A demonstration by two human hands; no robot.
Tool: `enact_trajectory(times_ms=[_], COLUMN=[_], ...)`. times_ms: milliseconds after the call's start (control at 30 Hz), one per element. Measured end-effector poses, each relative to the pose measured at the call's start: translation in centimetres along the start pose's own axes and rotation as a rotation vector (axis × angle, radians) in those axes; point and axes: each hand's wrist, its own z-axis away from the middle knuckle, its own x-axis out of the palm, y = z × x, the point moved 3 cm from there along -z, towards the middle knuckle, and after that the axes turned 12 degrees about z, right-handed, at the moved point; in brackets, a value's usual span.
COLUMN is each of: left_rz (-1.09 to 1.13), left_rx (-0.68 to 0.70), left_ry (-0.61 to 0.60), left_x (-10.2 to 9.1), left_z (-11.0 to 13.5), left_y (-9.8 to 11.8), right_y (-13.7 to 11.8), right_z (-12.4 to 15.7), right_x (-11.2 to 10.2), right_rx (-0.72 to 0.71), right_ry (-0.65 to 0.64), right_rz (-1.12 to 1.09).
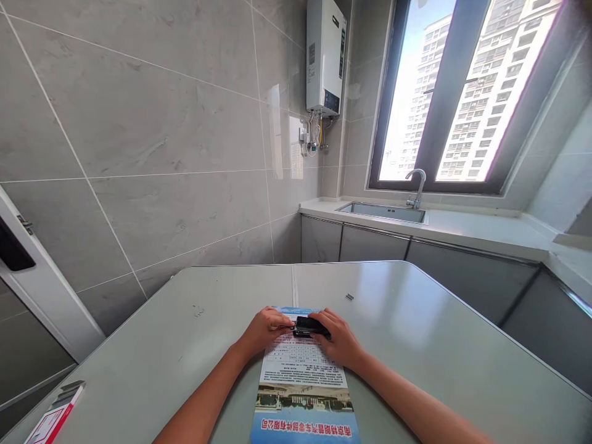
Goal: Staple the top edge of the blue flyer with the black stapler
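Leaflet (305,404) under hands (341,340) and stapler (309,324), staples (349,297) beyond

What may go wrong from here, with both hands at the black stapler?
The left hand is at one end of the black stapler, which the right hand grips, so a finger might get pinched. The printed brochure lies beneath the stapler and could be scratched or creased. What looks like a staple strip lies loose on the table, so it might get knocked away.
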Motion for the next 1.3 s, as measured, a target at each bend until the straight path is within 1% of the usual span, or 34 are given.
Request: enact_trajectory(times_ms=[133,300,467,700,833,900,967,1033,1167,1233,1300], left_rz=[-0.014,-0.037,-0.033,-0.04,0.035,0.095,0.153,0.204,0.26,0.283,0.287], left_rx=[0.026,0.06,0.089,0.094,0.067,0.039,0.026,0.011,-0.035,-0.006,-0.001], left_ry=[0.015,-0.007,-0.012,-0.042,-0.033,-0.035,-0.044,-0.036,0.041,-0.004,-0.003], left_x=[-0.2,-0.2,-0.3,-1.6,-2.6,-2.8,-2.5,-1.8,-0.1,0.7,0.9], left_z=[0.0,-0.1,-0.1,0.2,0.1,0.0,-0.2,-0.4,-0.7,-0.9,-1.0], left_y=[0.6,1.4,1.3,1.2,1.5,1.8,2.3,3.0,4.4,5.3,5.8], right_y=[0.1,0.1,0.5,0.9,1.3,1.6,1.9,1.9,0.9,0.0,-0.7], right_z=[0.0,0.1,0.1,-0.2,-0.2,-0.2,-0.1,-0.1,0.1,0.2,0.2], right_x=[0.1,0.1,0.0,-0.6,-1.6,-2.2,-2.6,-2.8,-2.2,-1.8,-1.7], right_rx=[0.008,-0.011,-0.001,0.067,0.114,0.121,0.096,0.057,0.001,-0.028,-0.038], right_ry=[0.009,0.014,0.064,0.117,0.099,0.069,0.03,-0.002,-0.028,-0.027,-0.009], right_rz=[0.003,0.007,-0.024,-0.148,-0.223,-0.27,-0.331,-0.38,-0.428,-0.437,-0.428])
